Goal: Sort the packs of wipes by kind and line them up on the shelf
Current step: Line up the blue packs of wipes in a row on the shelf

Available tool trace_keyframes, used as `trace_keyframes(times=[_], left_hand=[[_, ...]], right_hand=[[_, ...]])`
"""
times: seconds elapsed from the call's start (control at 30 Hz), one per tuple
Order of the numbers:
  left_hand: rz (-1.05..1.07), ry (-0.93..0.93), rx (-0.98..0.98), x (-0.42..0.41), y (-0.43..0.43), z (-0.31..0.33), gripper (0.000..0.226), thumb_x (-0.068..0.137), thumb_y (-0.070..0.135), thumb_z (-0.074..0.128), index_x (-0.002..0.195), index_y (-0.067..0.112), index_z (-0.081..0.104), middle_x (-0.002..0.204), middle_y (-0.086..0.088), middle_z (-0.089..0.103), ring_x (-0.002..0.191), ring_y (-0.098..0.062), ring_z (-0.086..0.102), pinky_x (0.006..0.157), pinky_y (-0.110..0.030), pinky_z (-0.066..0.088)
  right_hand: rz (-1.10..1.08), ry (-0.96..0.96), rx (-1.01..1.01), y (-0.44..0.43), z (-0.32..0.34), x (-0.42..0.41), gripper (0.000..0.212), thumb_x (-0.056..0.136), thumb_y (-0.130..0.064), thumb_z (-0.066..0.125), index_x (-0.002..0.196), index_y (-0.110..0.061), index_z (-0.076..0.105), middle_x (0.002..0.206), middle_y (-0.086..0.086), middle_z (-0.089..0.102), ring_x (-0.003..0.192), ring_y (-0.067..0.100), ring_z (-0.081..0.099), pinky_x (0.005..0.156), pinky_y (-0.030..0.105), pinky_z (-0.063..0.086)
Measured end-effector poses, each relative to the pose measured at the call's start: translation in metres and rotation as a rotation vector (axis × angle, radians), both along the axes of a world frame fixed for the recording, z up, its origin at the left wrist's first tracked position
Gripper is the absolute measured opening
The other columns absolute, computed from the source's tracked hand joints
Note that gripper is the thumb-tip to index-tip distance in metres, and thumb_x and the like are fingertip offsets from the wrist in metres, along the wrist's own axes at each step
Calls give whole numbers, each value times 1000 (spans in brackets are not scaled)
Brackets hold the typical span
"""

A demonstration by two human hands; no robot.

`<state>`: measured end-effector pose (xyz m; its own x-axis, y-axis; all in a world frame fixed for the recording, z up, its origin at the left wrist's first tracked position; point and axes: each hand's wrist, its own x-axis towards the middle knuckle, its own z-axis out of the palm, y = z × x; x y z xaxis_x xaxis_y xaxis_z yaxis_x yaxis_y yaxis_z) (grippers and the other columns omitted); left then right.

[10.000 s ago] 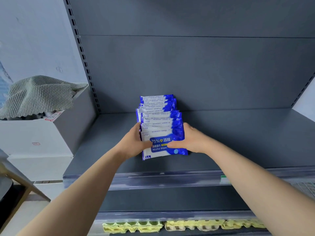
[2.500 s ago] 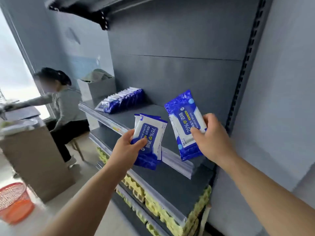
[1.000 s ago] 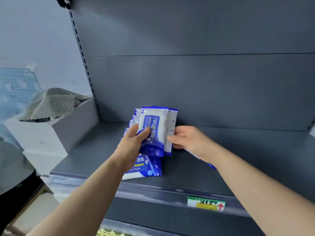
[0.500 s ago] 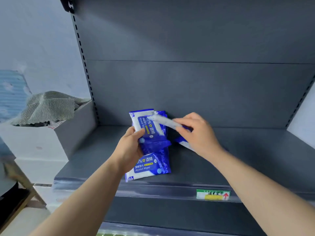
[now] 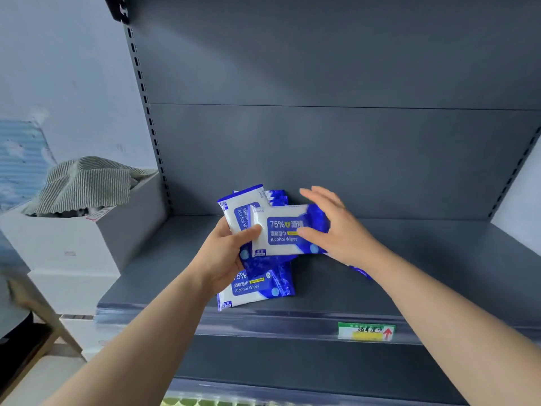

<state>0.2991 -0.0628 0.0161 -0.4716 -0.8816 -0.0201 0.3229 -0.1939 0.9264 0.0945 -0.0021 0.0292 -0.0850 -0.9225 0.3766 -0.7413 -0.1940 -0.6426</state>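
Leftward, box [image 5: 73,244] apparently holds cloth [image 5: 85,183]; packs [image 5: 257,288] on shelf [image 5: 424,259].

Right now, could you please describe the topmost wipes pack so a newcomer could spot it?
On the dark grey shelf, find the blue-and-white packs left of centre. The top pack sits between the left hand and the right hand. Only it is both held and turned so that its label reads level.
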Motion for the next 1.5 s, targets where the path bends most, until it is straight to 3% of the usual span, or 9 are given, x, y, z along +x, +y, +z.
trace_keyframes(times=[0.07, 0.2, 0.53, 0.67, 0.83, 0.97, 1.17, 1.37, 1.5], left_hand=[[-3, 1, -12, 0, 1, -1, 22, 93, 4, 56, 113, 13, 56, 106, -11, 72, 89, -26, 72, 68, -40, 61], [32, 101, 55, -2, 2, -5, 17, 98, 17, 49, 111, 13, 60, 99, -7, 74, 81, -21, 72, 66, -40, 60], [-29, 28, 140, 3, 9, -16, 29, 100, 26, 42, 113, 9, 63, 106, -11, 71, 94, -24, 65, 88, -36, 51], [83, -141, -25, 33, -6, -18, 28, 88, 26, 61, 112, 10, 62, 96, -10, 70, 78, -22, 67, 76, -35, 57], [79, -716, -295, 46, -2, -33, 42, 67, 23, 87, 101, 18, 62, 92, 3, 74, 72, -9, 72, 62, -22, 56], [173, -1044, -425, 48, -13, -55, 65, 52, 47, 90, 101, 29, 51, 101, 7, 58, 79, -10, 65, 72, -28, 56], [152, -991, -380, 45, -34, -73, 67, 50, 47, 90, 99, 30, 49, 114, 0, 60, 88, -13, 66, 79, -37, 59], [209, -885, -428, 32, -36, -74, 97, 66, 22, 87, 140, 29, 24, 133, -3, 34, 108, -16, 52, 93, -36, 51], [191, -836, -534, 34, -35, -79, 95, 73, 24, 82, 143, 41, 21, 134, 4, 26, 122, -17, 46, 97, -43, 51]], right_hand=[[16, -57, 84, -2, 4, 0, 61, 83, -18, 72, 136, -30, 46, 117, -11, 58, 113, 9, 53, 93, 21, 40], [14, -174, 229, -7, -9, 3, 8, 81, -21, 74, 88, -21, 71, 86, 2, 73, 78, 14, 63, 75, 30, 49], [29, -739, 358, -15, -26, 27, 11, 90, -19, 64, 96, -11, 62, 98, 9, 73, 93, 23, 70, 85, 40, 52], [95, -561, 355, -12, -18, 20, 20, 84, -9, 70, 100, -12, 59, 90, 8, 72, 78, 17, 69, 76, 29, 54], [63, -186, 364, -18, -33, 43, 28, 76, -10, 78, 101, -9, 65, 93, 4, 72, 78, 11, 66, 74, 24, 53], [1, -54, 300, -30, -42, 50, 34, 71, -23, 83, 99, -19, 64, 99, -4, 69, 89, 11, 65, 76, 24, 52], [-6, -9, 276, -38, -46, 47, 39, 69, -32, 84, 100, -25, 60, 102, -9, 63, 92, 9, 62, 79, 28, 53], [-141, -47, 167, -44, -47, 20, 38, 80, -49, 68, 106, -21, 63, 109, -4, 58, 95, 11, 57, 87, 31, 48], [-404, 301, 379, -38, -54, -37, 41, 95, -38, 46, 126, -12, 53, 132, 12, 50, 118, 31, 48, 97, 37, 41]])
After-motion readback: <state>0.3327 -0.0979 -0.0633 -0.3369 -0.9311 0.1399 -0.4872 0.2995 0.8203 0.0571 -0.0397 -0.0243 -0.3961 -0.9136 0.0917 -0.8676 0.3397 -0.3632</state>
